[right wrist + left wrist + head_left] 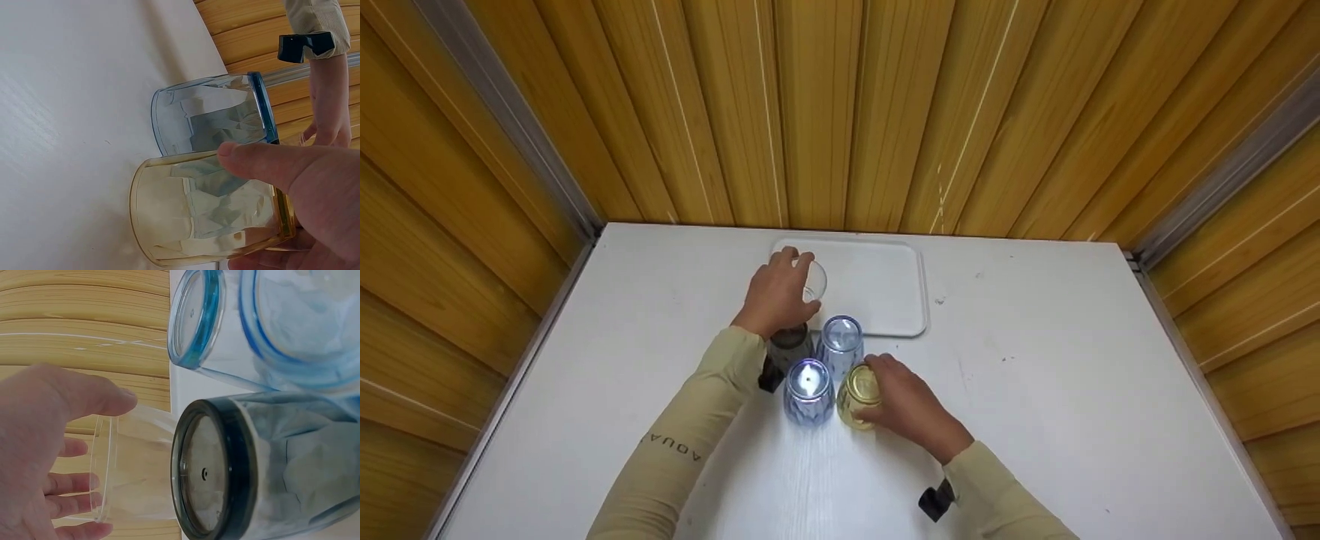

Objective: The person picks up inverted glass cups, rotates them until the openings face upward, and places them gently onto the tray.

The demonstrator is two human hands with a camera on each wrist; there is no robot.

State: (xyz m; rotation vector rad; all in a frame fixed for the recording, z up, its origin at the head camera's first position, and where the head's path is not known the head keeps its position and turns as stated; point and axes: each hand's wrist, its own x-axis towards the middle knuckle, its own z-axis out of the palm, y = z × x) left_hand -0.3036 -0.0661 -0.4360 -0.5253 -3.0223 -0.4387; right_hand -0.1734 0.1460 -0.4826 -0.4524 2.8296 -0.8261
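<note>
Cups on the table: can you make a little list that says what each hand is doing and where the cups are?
left hand: grips clear cup over white tray
right hand: holds yellow cup
blue cups: two, upside down, one near, one farther
dark cup: upside down, just behind the left wrist
table: white

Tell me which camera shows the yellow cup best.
The right wrist view: the yellow cup fills the frame, gripped by the right hand. The head view shows it small from above; the left wrist view misses it.
</note>
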